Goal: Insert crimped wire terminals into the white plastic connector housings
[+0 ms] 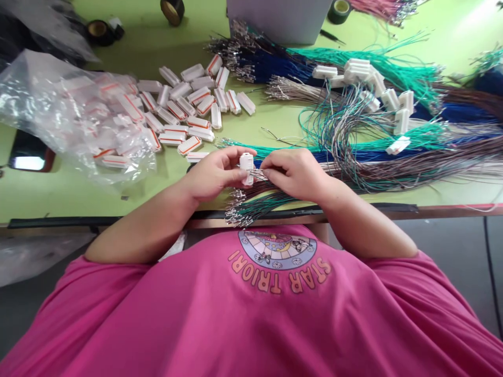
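Note:
A white connector housing is pinched upright between the thumb and fingers of my left hand. My right hand, closed just to the right of it, grips thin wires that run to the housing's right side. Whether each wire end sits inside the housing is too small to tell. Under and beside both hands lie bundles of wires with metal terminals; a green bundle has its tips near the table edge.
Loose white housings, several with orange strips, lie left of centre beside a clear plastic bag of more. Wired housings rest on blue and green wire bundles at right. A phone, tape rolls and a grey box stand around.

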A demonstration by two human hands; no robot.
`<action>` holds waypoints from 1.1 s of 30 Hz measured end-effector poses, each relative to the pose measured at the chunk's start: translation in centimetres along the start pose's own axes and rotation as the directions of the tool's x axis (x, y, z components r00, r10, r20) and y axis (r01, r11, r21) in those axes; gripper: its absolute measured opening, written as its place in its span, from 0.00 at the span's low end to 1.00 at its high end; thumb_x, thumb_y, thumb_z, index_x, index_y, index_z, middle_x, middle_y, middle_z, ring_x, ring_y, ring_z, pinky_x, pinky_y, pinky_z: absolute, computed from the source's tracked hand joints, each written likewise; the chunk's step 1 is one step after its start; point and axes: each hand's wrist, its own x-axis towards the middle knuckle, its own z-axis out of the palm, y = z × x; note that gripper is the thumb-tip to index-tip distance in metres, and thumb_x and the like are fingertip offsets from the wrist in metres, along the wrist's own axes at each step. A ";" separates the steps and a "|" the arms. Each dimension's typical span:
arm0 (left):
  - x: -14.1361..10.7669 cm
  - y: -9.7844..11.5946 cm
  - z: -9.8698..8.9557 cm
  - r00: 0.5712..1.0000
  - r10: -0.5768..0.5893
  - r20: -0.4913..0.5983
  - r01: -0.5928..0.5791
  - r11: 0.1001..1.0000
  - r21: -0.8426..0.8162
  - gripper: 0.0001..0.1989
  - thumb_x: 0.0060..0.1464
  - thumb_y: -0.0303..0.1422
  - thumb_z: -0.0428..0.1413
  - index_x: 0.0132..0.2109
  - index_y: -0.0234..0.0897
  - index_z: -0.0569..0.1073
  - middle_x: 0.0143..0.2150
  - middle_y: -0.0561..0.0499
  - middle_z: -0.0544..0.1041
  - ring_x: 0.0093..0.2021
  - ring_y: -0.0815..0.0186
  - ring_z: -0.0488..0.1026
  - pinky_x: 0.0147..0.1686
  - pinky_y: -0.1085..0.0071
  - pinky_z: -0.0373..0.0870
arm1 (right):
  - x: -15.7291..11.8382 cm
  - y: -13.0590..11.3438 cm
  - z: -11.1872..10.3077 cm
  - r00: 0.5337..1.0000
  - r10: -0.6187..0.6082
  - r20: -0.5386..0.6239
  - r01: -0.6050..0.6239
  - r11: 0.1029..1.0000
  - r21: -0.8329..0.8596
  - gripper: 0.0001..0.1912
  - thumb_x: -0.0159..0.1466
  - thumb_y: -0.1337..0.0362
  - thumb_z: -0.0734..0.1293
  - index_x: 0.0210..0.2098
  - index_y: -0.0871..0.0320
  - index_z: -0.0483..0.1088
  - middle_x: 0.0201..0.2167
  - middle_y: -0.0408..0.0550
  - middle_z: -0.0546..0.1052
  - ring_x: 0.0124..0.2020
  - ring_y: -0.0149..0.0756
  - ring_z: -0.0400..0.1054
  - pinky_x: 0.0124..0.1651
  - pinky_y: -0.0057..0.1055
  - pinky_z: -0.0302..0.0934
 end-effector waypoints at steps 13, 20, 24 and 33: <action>0.3 -0.3 0.1 0.999 -0.022 -0.026 0.023 1.000 0.014 0.33 0.45 0.40 0.71 0.57 0.37 0.71 0.40 0.49 0.78 0.35 0.66 0.78 0.36 0.68 0.78 | -0.8 0.2 1.3 1.000 0.000 -0.024 -0.007 0.950 -0.313 0.18 0.68 0.64 0.57 0.35 0.61 0.78 0.32 0.52 0.80 0.30 0.35 0.65 0.35 0.33 0.49; 0.5 -0.9 0.7 1.000 0.026 0.000 -0.025 0.996 0.087 0.34 0.42 0.43 0.73 0.53 0.32 0.73 0.31 0.50 0.79 0.31 0.64 0.78 0.34 0.67 0.75 | -0.6 -0.9 2.2 0.985 0.099 0.142 -0.035 0.916 -0.400 0.15 0.69 0.67 0.58 0.42 0.63 0.76 0.33 0.54 0.80 0.29 0.36 0.64 0.33 0.33 0.46; 0.4 -0.9 1.1 0.999 0.046 -0.017 -0.043 0.989 0.138 0.31 0.42 0.42 0.72 0.50 0.33 0.74 0.32 0.50 0.79 0.31 0.64 0.78 0.35 0.66 0.75 | -0.2 0.1 2.4 0.990 0.057 0.130 -0.025 0.972 -0.233 0.15 0.70 0.66 0.58 0.40 0.63 0.77 0.32 0.51 0.80 0.30 0.34 0.66 0.35 0.31 0.50; -0.1 -0.5 0.1 0.998 -0.048 0.030 0.032 0.910 0.414 0.22 0.48 0.34 0.65 0.51 0.36 0.74 0.36 0.51 0.79 0.33 0.65 0.78 0.35 0.68 0.75 | 0.4 3.7 -1.1 0.992 0.093 0.086 -0.055 0.926 -0.372 0.14 0.66 0.65 0.62 0.38 0.60 0.81 0.38 0.54 0.80 0.40 0.40 0.67 0.42 0.35 0.54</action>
